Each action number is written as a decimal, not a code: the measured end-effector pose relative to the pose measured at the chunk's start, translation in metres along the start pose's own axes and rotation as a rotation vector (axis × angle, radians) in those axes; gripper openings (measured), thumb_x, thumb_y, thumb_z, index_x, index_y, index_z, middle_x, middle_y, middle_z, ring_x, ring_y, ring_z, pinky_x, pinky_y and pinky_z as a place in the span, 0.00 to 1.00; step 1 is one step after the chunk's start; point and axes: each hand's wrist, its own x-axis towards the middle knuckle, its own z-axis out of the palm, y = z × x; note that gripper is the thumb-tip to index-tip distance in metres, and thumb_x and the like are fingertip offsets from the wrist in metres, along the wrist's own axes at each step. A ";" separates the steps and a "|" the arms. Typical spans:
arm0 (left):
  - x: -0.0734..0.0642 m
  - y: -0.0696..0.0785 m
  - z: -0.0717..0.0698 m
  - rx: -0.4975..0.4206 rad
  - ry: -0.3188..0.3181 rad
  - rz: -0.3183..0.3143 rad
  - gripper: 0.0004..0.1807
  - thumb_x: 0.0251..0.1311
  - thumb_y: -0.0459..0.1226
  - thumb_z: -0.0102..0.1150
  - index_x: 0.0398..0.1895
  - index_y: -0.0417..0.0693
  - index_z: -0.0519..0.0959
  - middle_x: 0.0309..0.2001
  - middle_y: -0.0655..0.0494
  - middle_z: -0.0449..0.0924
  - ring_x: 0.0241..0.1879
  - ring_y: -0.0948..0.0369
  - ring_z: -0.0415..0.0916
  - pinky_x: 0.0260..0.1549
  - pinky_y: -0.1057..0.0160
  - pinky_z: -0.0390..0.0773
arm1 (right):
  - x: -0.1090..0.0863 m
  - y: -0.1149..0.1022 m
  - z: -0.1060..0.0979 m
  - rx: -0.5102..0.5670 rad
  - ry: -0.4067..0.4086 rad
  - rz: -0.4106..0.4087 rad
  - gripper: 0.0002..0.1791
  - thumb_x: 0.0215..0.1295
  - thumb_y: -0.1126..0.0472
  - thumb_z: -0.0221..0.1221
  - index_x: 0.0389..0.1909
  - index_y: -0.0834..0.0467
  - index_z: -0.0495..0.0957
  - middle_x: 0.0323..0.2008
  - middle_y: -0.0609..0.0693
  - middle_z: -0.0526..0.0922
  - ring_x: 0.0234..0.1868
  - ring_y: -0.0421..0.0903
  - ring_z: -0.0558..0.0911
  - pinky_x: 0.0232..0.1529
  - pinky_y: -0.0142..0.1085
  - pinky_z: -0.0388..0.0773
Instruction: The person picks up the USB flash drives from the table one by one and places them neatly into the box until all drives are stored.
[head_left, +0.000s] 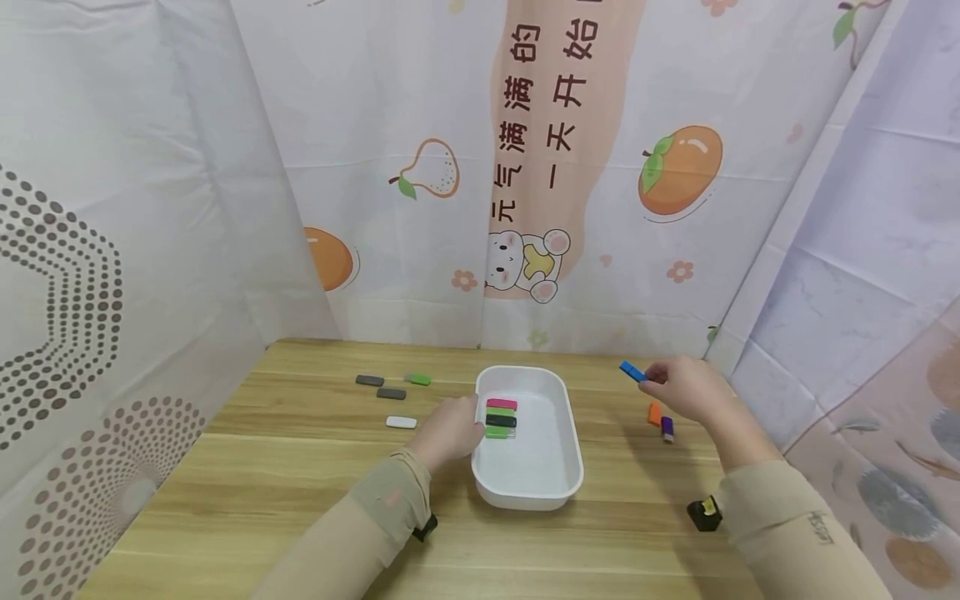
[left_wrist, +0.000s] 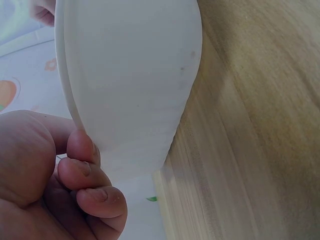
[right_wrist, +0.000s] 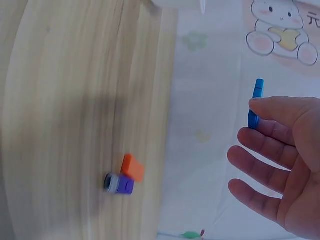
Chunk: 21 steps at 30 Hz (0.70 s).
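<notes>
- Right hand [head_left: 686, 389]: thumb and index finger pinch the blue stick [head_left: 632, 371], other fingers apart; stick is up off the worktop [head_left: 300, 475], right of centre in the head view.
- Left hand [head_left: 448, 433]: fingers curled, gripping the white tray [head_left: 536, 467] by its left rim, mid-frame.
- In tray, left side: pink stick [head_left: 502, 403], black stick [head_left: 501, 421], two green sticks [head_left: 497, 432].
- Right of tray: orange stick [head_left: 655, 413], purple stick [head_left: 667, 427], close together.
- Left of tray: two dark grey sticks [head_left: 391, 393], white stick [head_left: 401, 422], another green stick [head_left: 420, 380].
</notes>
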 end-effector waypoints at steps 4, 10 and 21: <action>0.000 0.000 0.000 0.004 -0.003 -0.001 0.23 0.71 0.33 0.54 0.67 0.36 0.73 0.50 0.45 0.83 0.32 0.59 0.78 0.30 0.62 0.79 | 0.004 -0.009 0.003 0.015 0.013 -0.032 0.19 0.69 0.46 0.62 0.45 0.58 0.87 0.37 0.49 0.87 0.35 0.48 0.83 0.38 0.50 0.80; 0.000 0.000 0.000 0.001 -0.006 -0.011 0.23 0.71 0.34 0.54 0.67 0.36 0.72 0.51 0.45 0.83 0.33 0.58 0.78 0.31 0.61 0.80 | 0.008 -0.024 0.010 0.125 0.021 -0.057 0.15 0.68 0.51 0.64 0.42 0.60 0.86 0.35 0.49 0.86 0.33 0.45 0.83 0.38 0.48 0.81; 0.002 -0.002 0.000 -0.009 -0.006 -0.015 0.23 0.70 0.33 0.54 0.67 0.36 0.72 0.50 0.45 0.83 0.32 0.58 0.78 0.30 0.61 0.79 | 0.013 -0.053 0.018 0.139 0.029 -0.089 0.11 0.68 0.51 0.65 0.38 0.55 0.87 0.32 0.45 0.85 0.33 0.44 0.81 0.37 0.45 0.80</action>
